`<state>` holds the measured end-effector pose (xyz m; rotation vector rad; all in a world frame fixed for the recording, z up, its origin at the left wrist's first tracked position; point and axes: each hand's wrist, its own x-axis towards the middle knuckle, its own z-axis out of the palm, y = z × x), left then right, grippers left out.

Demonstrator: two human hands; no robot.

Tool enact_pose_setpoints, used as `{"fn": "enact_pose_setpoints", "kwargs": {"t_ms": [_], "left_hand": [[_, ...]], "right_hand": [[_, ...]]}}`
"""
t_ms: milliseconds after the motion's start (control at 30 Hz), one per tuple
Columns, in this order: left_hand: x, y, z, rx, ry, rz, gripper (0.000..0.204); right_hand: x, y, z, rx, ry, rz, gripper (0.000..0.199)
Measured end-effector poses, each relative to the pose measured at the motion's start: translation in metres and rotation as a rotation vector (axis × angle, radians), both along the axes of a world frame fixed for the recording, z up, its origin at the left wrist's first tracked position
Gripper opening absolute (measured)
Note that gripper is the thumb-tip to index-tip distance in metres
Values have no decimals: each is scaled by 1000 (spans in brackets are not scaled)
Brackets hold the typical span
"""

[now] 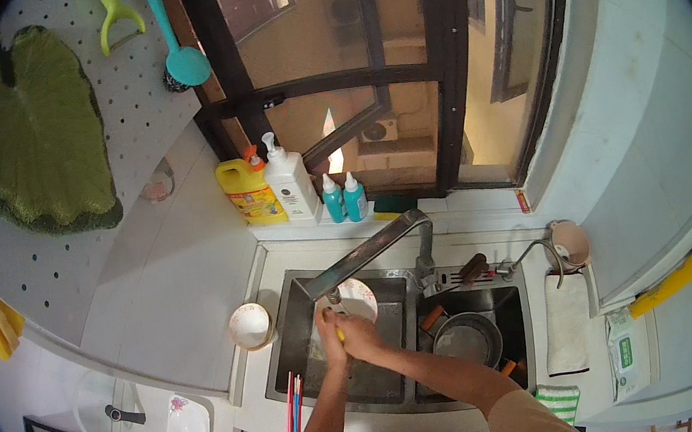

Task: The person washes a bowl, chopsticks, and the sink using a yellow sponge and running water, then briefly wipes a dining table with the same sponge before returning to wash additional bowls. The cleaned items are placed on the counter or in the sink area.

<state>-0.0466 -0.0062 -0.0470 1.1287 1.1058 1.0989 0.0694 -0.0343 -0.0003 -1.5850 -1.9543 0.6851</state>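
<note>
My left hand (331,340) and my right hand (360,338) are together under the faucet (368,252), over the left basin (397,323) of the steel sink. Both hands look closed. A small yellow thing (341,335) shows between them, gripped by the right hand; its kind is too small to tell. What the left fingers hold is hidden. Just beyond the hands lies a white patterned bowl (360,298) in the same basin. I cannot tell whether the fingers touch it.
A pan (467,340) sits in the right basin. Stacked bowls (250,326) stand left of the sink, near colored chopsticks (294,411) and a white dish (188,425). Bottles (293,184) and a sponge (394,205) line the sill. A folded towel (566,322) lies right.
</note>
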Motion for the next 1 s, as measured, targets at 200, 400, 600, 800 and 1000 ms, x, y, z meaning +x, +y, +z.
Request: {"fn": "enact_pose_setpoints", "kwargs": {"t_ms": [200,400,600,800,1000], "left_hand": [[1,1,79,-358,41,-379,48],[-2,11,-1,200,173,-68,57],[11,4,41,-52,132,-48,60],[-5,15,57,-263,144,-255,58],[20,-4,9,322,496,209,60]], "right_hand": [[65,-11,-13,479,-177,427,38],[17,-21,3,414,11,59,41],[43,-4,-4,141,-13,306,45],[49,-15,-17,490,-83,373,44],[2,-11,-2,57,158,-69,42]]}}
